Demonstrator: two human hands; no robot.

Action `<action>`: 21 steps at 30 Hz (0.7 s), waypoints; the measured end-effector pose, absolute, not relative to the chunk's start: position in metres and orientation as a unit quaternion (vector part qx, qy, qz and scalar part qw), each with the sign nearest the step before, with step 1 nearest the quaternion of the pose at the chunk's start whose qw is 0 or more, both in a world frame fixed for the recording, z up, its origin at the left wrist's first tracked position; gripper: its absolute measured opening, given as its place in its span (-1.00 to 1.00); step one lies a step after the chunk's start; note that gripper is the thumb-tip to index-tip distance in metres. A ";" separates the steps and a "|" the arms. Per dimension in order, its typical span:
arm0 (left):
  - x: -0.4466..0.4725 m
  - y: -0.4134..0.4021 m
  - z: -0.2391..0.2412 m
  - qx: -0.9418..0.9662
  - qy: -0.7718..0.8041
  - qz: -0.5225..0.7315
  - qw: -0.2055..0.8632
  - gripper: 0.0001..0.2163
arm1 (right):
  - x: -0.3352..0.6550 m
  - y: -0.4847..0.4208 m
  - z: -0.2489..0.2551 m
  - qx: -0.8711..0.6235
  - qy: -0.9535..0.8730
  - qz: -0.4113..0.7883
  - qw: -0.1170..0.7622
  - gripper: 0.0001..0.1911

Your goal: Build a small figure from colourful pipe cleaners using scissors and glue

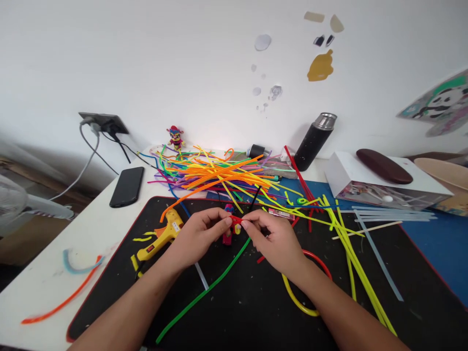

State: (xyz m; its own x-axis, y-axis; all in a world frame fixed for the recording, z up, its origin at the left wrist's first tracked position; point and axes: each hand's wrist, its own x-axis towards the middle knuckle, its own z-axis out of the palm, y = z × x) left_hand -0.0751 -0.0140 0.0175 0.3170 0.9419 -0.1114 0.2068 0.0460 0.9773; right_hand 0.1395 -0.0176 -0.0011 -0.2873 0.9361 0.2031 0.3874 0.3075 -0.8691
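Observation:
Over the middle of the dark mat, both hands pinch a short bent piece of red pipe cleaner [237, 220]. My left hand [199, 234] holds its left end between thumb and forefinger, and my right hand [272, 239] has the right end in the same grip. Just behind and below the fingertips lies a small magenta and blue pipe-cleaner piece [227, 239], partly covered. A long green pipe cleaner [219, 279] runs diagonally under the hands. Left of my left hand rests a yellow glue gun [161, 237].
A heap of coloured pipe cleaners [219, 173] lies at the back, near a small finished figure [176, 138]. A black thermos [315, 141] and a white box [387, 185] stand right. Yellow stems [360, 268] and clear glue sticks [380, 258] lie right; a phone [126, 186] lies left.

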 end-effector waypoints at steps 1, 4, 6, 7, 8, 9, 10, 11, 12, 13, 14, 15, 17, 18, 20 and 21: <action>-0.074 -0.015 0.018 0.612 0.480 0.339 0.529 -0.69 | 0.141 -0.018 -0.004 -0.465 -0.703 0.390 0.371 -0.78; -0.070 -0.019 0.020 0.639 0.492 0.334 0.487 -0.71 | 0.144 -0.019 -0.009 -0.462 -0.677 0.452 0.352 -0.77; -0.068 -0.022 0.020 0.654 0.503 0.323 0.463 -0.73 | 0.145 -0.020 -0.009 -0.456 -0.663 0.484 0.345 -0.75; -0.067 -0.023 0.020 0.662 0.508 0.315 0.452 -0.74 | 0.145 -0.020 -0.009 -0.453 -0.656 0.497 0.343 -0.75; -0.067 -0.024 0.020 0.671 0.510 0.309 0.440 -0.74 | 0.146 -0.020 -0.008 -0.450 -0.651 0.506 0.341 -0.74; -0.066 -0.024 0.019 0.680 0.510 0.305 0.430 -0.75 | 0.146 -0.021 -0.007 -0.449 -0.650 0.510 0.339 -0.74; -0.065 -0.025 0.019 0.686 0.509 0.303 0.423 -0.75 | 0.146 -0.021 -0.006 -0.450 -0.653 0.509 0.335 -0.74; -0.065 -0.026 0.020 0.690 0.505 0.303 0.420 -0.75 | 0.145 -0.021 -0.005 -0.451 -0.657 0.506 0.330 -0.75; -0.064 -0.026 0.020 0.691 0.501 0.303 0.423 -0.74 | 0.145 -0.021 -0.004 -0.454 -0.661 0.501 0.326 -0.76; -0.063 -0.027 0.021 0.688 0.497 0.305 0.432 -0.74 | 0.145 -0.021 -0.003 -0.456 -0.663 0.498 0.323 -0.77; -0.063 -0.027 0.021 0.682 0.493 0.307 0.445 -0.72 | 0.145 -0.021 -0.003 -0.456 -0.664 0.496 0.323 -0.77; -0.063 -0.028 0.021 0.672 0.489 0.310 0.462 -0.72 | 0.145 -0.021 -0.002 -0.457 -0.663 0.495 0.325 -0.78; -0.063 -0.028 0.020 0.646 0.478 0.317 0.504 -0.72 | 0.146 -0.021 -0.001 -0.459 -0.662 0.490 0.333 -0.77; -0.063 -0.029 0.019 0.632 0.471 0.320 0.525 -0.73 | 0.146 -0.020 0.000 -0.461 -0.662 0.485 0.337 -0.77; -0.064 -0.028 0.015 0.614 0.461 0.325 0.552 -0.74 | 0.147 -0.020 0.001 -0.466 -0.663 0.478 0.339 -0.77; -0.064 -0.028 0.012 0.609 0.461 0.325 0.558 -0.75 | 0.147 -0.020 0.001 -0.467 -0.663 0.477 0.339 -0.77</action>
State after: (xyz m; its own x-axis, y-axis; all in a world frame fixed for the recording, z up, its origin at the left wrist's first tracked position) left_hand -0.0637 -0.0281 0.0123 0.3648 0.9236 -0.1177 0.1989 0.0463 0.9789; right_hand 0.1465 -0.0202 0.0007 -0.3342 0.9425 0.0036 0.2955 0.1084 -0.9492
